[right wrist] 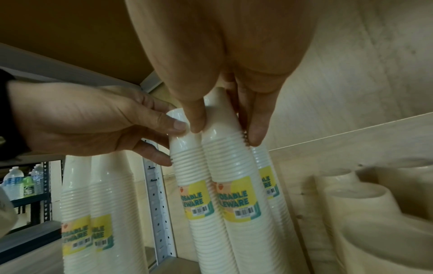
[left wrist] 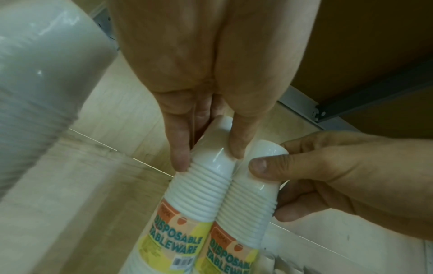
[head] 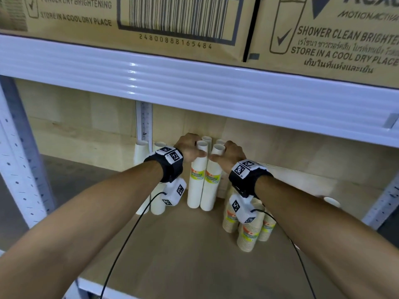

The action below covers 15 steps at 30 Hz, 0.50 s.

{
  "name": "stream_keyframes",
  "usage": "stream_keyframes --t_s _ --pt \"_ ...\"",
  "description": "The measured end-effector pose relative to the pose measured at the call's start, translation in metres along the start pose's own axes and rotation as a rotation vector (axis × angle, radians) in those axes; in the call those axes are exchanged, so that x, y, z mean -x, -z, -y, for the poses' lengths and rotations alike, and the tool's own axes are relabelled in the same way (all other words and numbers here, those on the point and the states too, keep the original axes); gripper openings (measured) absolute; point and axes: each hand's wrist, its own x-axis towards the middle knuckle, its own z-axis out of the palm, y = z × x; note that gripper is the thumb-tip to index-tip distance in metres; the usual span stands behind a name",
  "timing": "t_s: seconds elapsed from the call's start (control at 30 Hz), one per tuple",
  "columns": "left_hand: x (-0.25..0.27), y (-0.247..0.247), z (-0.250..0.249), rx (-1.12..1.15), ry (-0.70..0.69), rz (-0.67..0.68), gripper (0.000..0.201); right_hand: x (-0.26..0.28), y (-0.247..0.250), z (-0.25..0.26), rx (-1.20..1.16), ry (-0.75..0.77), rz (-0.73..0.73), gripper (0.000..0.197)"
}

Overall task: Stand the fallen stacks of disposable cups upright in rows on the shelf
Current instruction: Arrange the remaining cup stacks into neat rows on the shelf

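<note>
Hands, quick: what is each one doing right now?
Left hand: grips the left white cup stack near its top.
Right hand: grips the right white cup stack.

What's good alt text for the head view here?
Two hands grip the tops of two upright white cup stacks side by side on a wooden shelf: left hand on the left stack, right hand on the right stack. Brown cup stacks stand nearby, cardboard boxes above.

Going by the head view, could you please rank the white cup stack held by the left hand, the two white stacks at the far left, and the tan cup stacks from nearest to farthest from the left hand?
1. White cup stack: gripped at its top by the left hand.
2. Two white stacks: left of that hand, by the upright post.
3. Tan cup stacks: front right, beneath the right wrist.
</note>
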Motion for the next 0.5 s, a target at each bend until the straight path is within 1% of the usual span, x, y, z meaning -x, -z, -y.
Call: stream_keyframes --t_s 0.2,0.37,0.5 --pt "-0.007 -0.007 0.008 0.025 -0.002 0.016 0.031 -0.007 -0.006 -0.008 -0.029 0.023 0.016 0.065" --pt "-0.011 -0.01 0.008 0.041 0.004 0.011 0.032 -0.009 -0.007 -0.011 -0.055 0.02 0.01 0.065" --pt "-0.013 -0.011 0.007 0.043 0.015 0.005 0.036 -0.011 -0.005 -0.01 -0.019 0.007 0.031 0.065"
